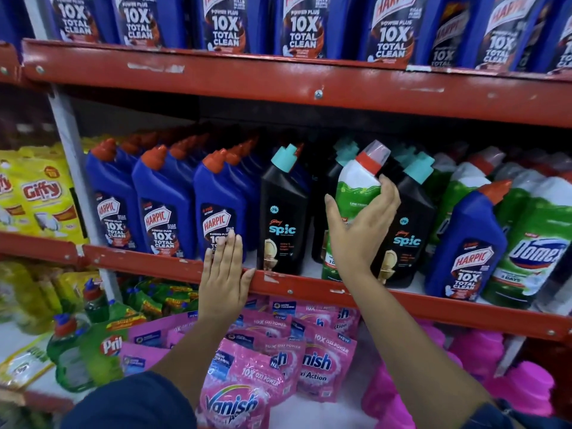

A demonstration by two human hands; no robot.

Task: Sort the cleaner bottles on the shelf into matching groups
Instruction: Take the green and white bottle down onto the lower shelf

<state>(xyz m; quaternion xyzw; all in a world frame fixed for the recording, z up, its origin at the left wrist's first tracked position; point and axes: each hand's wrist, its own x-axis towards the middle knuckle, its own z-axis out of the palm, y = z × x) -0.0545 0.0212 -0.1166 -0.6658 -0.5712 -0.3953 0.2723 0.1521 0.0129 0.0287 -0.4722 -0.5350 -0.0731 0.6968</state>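
Seen across the middle tier of a chipped red metal shelf (pixel 309 287), left to right: blue plastic Harpic bottles with orange caps (pixel 164 202) ranked from the shelf's left end. Left hand (pixel 223 274) flat and released, palm on the front lip, fingertips touching the base of the third front-row blue bottle, grasping nothing. Next along, a black plastic Spic bottle with a teal cap (pixel 283 212), upright at the front edge. Then the right hand (pixel 362 224), fingers wrapped round the shoulder of a green-and-white plastic Domex bottle with a red collar and clear cap (pixel 359 181), tilted and wedged among black bottles near the shelf's middle, its foot seemingly down on the shelf just behind the lip. Beyond, a second black Spic bottle (pixel 405 218), then a stray blue Harpic bottle (pixel 467 243) at the front edge among the green-and-white Domex bottles (pixel 532 239) filling the right end.

Judged the step in hand: pulling the misplaced green bottle clear for the right-end group. Best lifted straight up before swinging right, clearing the teal caps crowding its neck; grip kept on the shoulder rather than the cap; neighbouring black bottles likely to topple if dragged sideways. Left hand well placed to steady the row.
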